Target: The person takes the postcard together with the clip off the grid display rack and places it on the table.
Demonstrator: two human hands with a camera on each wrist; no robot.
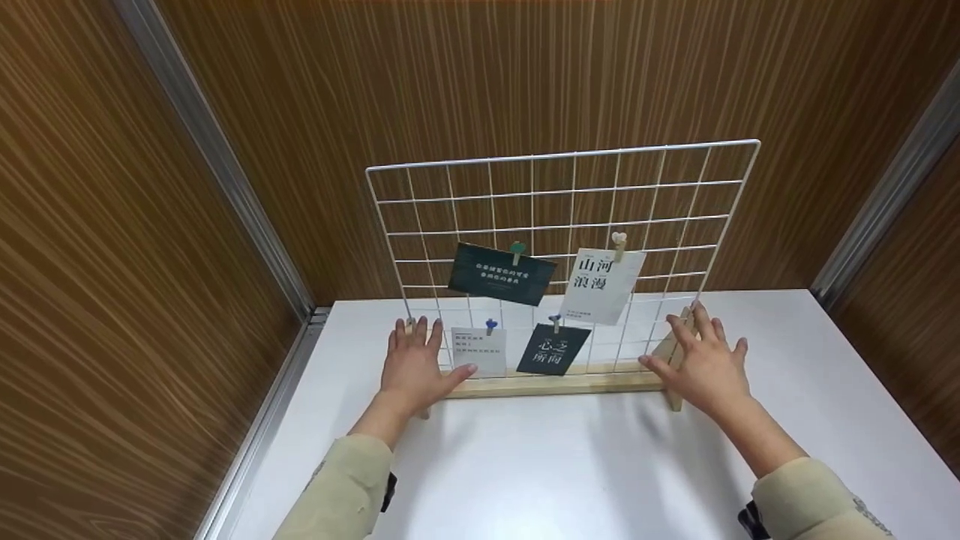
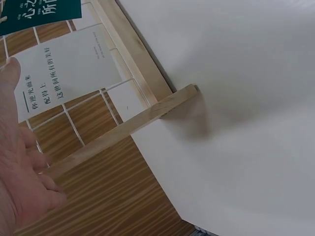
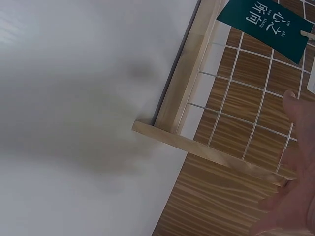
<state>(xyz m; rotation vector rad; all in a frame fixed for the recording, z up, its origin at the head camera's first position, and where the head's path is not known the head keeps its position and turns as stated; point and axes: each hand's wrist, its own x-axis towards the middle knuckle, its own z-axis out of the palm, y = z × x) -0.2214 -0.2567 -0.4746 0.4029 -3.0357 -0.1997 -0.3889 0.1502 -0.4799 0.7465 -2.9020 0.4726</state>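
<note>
A white wire grid panel [image 1: 532,157] stands on a wooden base [image 1: 555,385] on a white table. Wooden clips fix a wide dark green card [image 1: 480,282] and a tall white card [image 1: 600,289] to it. Below them hang a small white card [image 1: 480,358] and a small dark green card [image 1: 551,358]. My left hand [image 1: 415,367] is spread at the left wooden side piece [image 2: 118,130], thumb over the small white card's edge. With fingers apart, my right hand [image 1: 705,367] is at the top of the right side piece [image 3: 211,153], its thumb in front of the grid.
Wood-patterned panels [image 1: 480,75] close in the back and both sides, with metal strips at the corners. The white table [image 1: 525,472] reaches forward between my forearms. Shadows of arms and stand fall on it.
</note>
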